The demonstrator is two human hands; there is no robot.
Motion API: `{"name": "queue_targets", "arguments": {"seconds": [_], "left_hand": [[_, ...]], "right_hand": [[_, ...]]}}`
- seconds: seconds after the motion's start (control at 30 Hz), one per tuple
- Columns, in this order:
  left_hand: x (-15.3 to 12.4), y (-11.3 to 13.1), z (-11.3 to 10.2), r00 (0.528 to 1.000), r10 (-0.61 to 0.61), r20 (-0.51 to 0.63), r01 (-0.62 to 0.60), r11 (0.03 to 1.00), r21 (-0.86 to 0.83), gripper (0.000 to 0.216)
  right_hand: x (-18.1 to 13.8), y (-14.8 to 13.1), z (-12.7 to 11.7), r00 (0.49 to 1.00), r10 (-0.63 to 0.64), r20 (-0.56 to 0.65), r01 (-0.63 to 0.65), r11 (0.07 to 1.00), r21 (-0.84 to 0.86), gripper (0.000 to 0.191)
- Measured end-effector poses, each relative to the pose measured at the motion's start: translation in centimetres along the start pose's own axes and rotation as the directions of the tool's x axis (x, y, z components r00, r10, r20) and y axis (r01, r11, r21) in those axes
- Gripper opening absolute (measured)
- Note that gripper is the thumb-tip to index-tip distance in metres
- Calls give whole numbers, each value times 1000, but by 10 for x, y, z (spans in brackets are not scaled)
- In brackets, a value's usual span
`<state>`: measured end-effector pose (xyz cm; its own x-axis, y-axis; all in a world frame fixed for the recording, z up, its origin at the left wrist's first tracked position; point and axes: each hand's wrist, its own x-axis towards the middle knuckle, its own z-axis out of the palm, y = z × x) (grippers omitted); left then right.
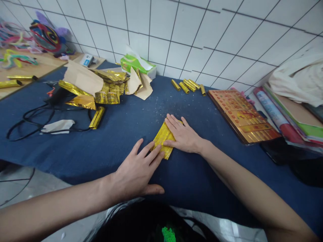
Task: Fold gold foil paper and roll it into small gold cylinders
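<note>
One folded gold sheet (163, 137) was pinned to the blue tablecloth (113, 144) beneath two flat, open hands, the left hand (137, 171) at its near end and the right hand (184, 136) on its far side. Five gold rolls (189, 85) were ranged behind.

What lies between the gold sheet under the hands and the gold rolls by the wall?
Only bare, speckled blue tablecloth separates the gold sheet from the gold rolls, per the head view.

The left hand (137, 171) and right hand (183, 136) hide much of the gold paper (163, 135), whose print is illegible.
</note>
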<state>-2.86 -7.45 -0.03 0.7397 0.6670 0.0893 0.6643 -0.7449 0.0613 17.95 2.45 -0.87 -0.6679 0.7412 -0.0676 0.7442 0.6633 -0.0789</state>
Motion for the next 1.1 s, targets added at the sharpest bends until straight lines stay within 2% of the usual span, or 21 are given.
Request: {"name": "queue_targets", "arguments": {"seconds": [0.3,0.5,0.7,0.9,1.03,1.1], "left_hand": [[4,4,-8,998,-3,66,3,1000,7,85],[2,7,3,1000,27,4,-27,1000,4,82],[-2,9,9,1000,13,16,-12,998,-59,87],[-1,10,9,1000,11,7,-11,999,-50,88],[0,10,8,1000,21,-5,-21,998,-54,88],[0,10,8,1000,17,-4,-17,998,-60,86]], "right_hand": [[0,2,2,1000,0,-5,0,1000,0,89],[0,2,3,1000,3,-13,-3,1000,-15,86],[0,1,2,1000,19,12,-18,1000,-15,89],[0,6,-5,1000,12,1,-12,999,47,84],[-15,-24,-16,995,37,-92,-33,999,42,82],[-26,-47,-17,995,-87,-48,91,992,85,81]]}}
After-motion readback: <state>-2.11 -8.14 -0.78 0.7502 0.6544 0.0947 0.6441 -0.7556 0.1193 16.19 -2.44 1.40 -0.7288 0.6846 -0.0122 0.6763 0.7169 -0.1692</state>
